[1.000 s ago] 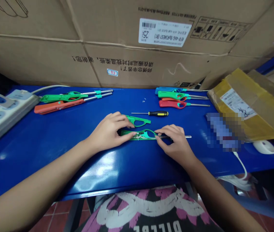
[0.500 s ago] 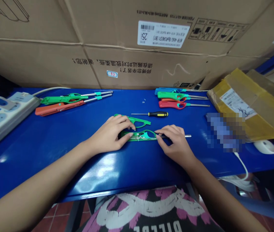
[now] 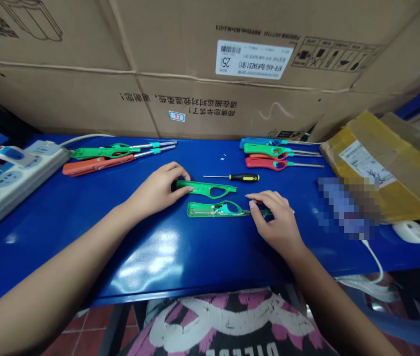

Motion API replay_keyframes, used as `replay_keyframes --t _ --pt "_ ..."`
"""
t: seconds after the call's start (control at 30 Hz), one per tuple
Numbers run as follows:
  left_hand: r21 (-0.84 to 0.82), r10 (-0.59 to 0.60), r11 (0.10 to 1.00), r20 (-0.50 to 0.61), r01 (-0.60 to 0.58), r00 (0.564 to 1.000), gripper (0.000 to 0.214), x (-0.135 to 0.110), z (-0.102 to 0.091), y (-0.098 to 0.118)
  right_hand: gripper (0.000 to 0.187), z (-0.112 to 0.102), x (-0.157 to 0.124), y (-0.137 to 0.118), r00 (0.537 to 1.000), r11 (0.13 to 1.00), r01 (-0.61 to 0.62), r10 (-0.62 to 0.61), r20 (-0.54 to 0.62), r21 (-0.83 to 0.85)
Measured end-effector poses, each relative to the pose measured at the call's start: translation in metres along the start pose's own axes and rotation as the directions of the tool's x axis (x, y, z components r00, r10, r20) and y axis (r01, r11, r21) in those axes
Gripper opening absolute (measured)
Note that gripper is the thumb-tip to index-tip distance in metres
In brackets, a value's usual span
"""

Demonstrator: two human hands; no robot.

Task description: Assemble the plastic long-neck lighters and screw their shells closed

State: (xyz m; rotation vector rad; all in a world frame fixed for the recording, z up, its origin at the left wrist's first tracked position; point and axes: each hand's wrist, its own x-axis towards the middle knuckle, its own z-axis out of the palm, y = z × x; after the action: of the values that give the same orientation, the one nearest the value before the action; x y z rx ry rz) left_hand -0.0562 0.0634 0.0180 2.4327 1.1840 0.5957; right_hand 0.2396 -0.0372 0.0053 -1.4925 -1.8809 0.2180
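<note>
My left hand (image 3: 161, 189) pinches the left end of a green lighter shell half (image 3: 200, 189), which shows its hollow inner side. Just below it, on the blue table, lies the open body of a green long-nosed lighter (image 3: 215, 209), its inner parts and teal trigger exposed. My right hand (image 3: 277, 217) is curled over that lighter's metal tube, fingers bent around it. A teal collar (image 3: 267, 213) on the tube shows between the fingers; the hand hides most of the tube. Behind the shell half lies a black and yellow screwdriver (image 3: 245, 177).
Several lighters (image 3: 269, 154) lie at the back right, others (image 3: 100, 160) at the back left. Small screws (image 3: 223, 157) sit behind the screwdriver. A power strip (image 3: 13, 183), a yellow-taped carton (image 3: 376, 168) and a white mouse (image 3: 412, 231) flank the area. A large cardboard box (image 3: 180, 59) stands behind.
My left hand has left the open lighter body and moved up and left to the shell half's end. My right hand's fingers have shifted right along the tube. The view has shifted slightly.
</note>
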Motion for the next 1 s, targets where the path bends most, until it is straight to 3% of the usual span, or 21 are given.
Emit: replay_keyframes --t 0.13,0.27,0.4,0.57,0.67,0.83,0.93,1.0 --pt "-0.089 0.031 0.996 0.046 -0.027 0.998 0.019 -0.004 -0.001 0.015 0.036 0.0 0.001 0.001 0.998 0.996 -0.055 0.057 -0.036 0.068" --pt "-0.105 0.134 0.986 0.022 -0.131 0.991 0.013 -0.011 0.006 0.027 0.019 -0.002 0.002 0.004 1.0 0.998 0.023 -0.022 -0.006 0.058" --pt "-0.125 0.18 0.974 -0.087 -0.19 0.98 0.01 -0.017 0.016 0.031 0.014 -0.002 0.0 0.006 0.995 0.995 0.097 -0.096 0.035 -0.016" --pt "-0.195 0.295 0.92 -0.229 -0.341 0.928 0.011 -0.019 0.019 0.035 0.018 -0.004 -0.001 0.006 0.99 0.992 0.129 -0.128 0.06 -0.013" --pt "-0.177 0.34 0.91 -0.195 -0.374 0.92 0.013 -0.018 0.015 0.037 0.023 -0.008 0.0 0.004 0.996 0.992 0.079 -0.084 0.04 0.097" --pt "-0.143 0.41 0.894 -0.117 -0.424 0.904 0.02 -0.017 0.006 0.037 0.014 -0.014 0.001 0.001 1.0 0.963 -0.018 0.014 0.016 0.269" --pt "-0.113 0.423 0.898 -0.041 -0.425 0.905 0.024 -0.016 0.002 0.038 0.008 -0.016 0.001 0.003 0.999 0.966 0.018 -0.031 0.044 0.259" --pt "-0.099 0.409 0.909 0.031 -0.405 0.912 0.042 -0.015 0.001 0.039 0.006 -0.017 0.0 0.006 0.995 0.98 0.064 -0.077 0.065 0.19"
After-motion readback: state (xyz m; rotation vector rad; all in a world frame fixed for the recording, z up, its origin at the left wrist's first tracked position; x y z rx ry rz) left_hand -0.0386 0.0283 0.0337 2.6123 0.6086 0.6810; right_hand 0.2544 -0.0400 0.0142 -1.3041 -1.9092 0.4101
